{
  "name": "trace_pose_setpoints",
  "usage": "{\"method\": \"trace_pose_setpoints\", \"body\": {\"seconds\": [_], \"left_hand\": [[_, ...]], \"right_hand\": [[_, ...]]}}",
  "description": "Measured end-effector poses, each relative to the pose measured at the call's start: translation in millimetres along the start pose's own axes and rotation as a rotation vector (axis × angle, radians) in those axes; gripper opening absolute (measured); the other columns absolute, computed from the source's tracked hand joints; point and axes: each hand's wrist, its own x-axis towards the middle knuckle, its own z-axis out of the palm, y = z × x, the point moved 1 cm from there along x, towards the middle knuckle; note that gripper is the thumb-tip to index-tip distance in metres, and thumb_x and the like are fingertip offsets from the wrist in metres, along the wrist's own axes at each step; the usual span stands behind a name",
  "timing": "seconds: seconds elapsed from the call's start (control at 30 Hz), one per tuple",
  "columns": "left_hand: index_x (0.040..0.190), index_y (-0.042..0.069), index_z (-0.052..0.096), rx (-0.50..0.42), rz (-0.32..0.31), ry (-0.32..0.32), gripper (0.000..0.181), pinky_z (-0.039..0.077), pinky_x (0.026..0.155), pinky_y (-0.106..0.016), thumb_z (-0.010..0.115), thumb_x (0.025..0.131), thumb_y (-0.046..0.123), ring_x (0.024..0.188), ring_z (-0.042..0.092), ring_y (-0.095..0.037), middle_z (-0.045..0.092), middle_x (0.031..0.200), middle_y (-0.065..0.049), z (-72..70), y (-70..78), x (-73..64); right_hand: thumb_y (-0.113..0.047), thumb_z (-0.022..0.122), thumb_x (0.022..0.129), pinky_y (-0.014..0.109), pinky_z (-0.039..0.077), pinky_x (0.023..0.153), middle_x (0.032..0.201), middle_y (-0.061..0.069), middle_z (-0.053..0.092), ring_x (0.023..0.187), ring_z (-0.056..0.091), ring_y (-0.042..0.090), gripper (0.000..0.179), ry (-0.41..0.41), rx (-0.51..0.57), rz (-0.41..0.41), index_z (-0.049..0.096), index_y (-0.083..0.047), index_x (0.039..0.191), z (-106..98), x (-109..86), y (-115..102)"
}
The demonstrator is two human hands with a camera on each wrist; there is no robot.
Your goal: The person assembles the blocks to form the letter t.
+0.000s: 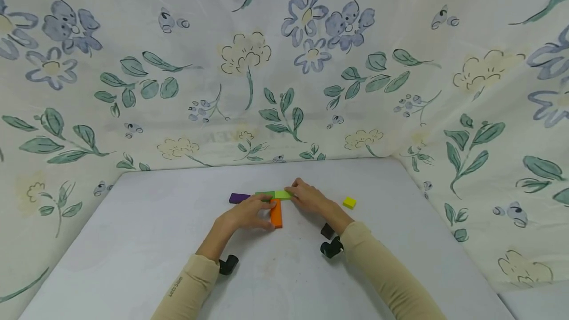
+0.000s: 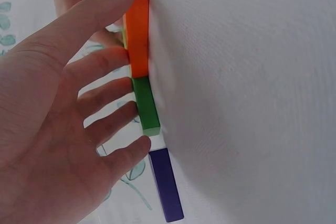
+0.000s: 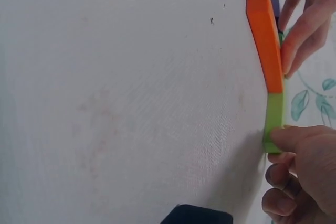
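In the head view, my left hand holds an orange block from its left side, thumb by the near end and index finger toward the far end. Its other fingers spread out beside a dark green block. My right hand pinches the outer end of a light green block, which lies end to end with the dark green one. The orange block's far end meets this row near the joint. Left of the row lies a purple block, a small gap away from the dark green one.
A yellow block lies on the white table, right of my right hand. Black wrist camera parts show by the right wrist, and another black piece by the left. Floral cloth hangs behind the table.
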Motion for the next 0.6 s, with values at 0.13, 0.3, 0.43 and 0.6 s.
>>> {"method": "trace_pose_setpoints", "body": {"seconds": [0.13, 0.3, 0.43, 0.6], "left_hand": [[0.137, 0.008, 0.057, -0.007, 0.012, 0.000, 0.066, 0.031, 0.116, -0.054, 0.079, 0.082, 0.036, 0.144, 0.034, -0.035, 0.039, 0.155, -0.012, -0.3, 0.8, -0.8], [0.138, 0.007, 0.056, -0.007, 0.017, -0.003, 0.067, 0.031, 0.116, -0.054, 0.079, 0.082, 0.036, 0.144, 0.033, -0.035, 0.039, 0.155, -0.013, 0.3, 1.1, -0.8], [0.137, 0.007, 0.057, -0.006, 0.013, -0.003, 0.067, 0.031, 0.116, -0.053, 0.079, 0.081, 0.036, 0.144, 0.034, -0.035, 0.039, 0.155, -0.013, -0.1, 1.1, -0.6], [0.137, 0.008, 0.057, -0.011, 0.007, -0.001, 0.067, 0.030, 0.116, -0.053, 0.080, 0.081, 0.036, 0.144, 0.034, -0.035, 0.039, 0.155, -0.013, 0.2, 0.3, -0.2]], "right_hand": [[-0.017, 0.056, 0.100, 0.040, 0.053, 0.092, 0.128, 0.011, 0.053, 0.103, 0.058, 0.022, 0.040, 0.001, -0.010, 0.007, 0.056, -0.014, 0.140, -0.4, -0.8, -0.7], [-0.017, 0.057, 0.099, 0.038, 0.053, 0.089, 0.126, 0.010, 0.054, 0.098, 0.057, 0.020, 0.041, 0.012, -0.028, 0.003, 0.056, -0.014, 0.140, -0.4, -1.4, -0.3], [-0.017, 0.059, 0.099, 0.034, 0.054, 0.087, 0.125, 0.009, 0.055, 0.095, 0.057, 0.018, 0.041, 0.015, -0.040, -0.007, 0.056, -0.013, 0.139, -0.8, -1.0, -0.6], [-0.022, 0.062, 0.097, 0.033, 0.053, 0.093, 0.129, 0.008, 0.053, 0.101, 0.057, 0.018, 0.046, -0.012, -0.056, 0.019, 0.054, -0.013, 0.141, -4.2, -1.2, -2.5]]}}
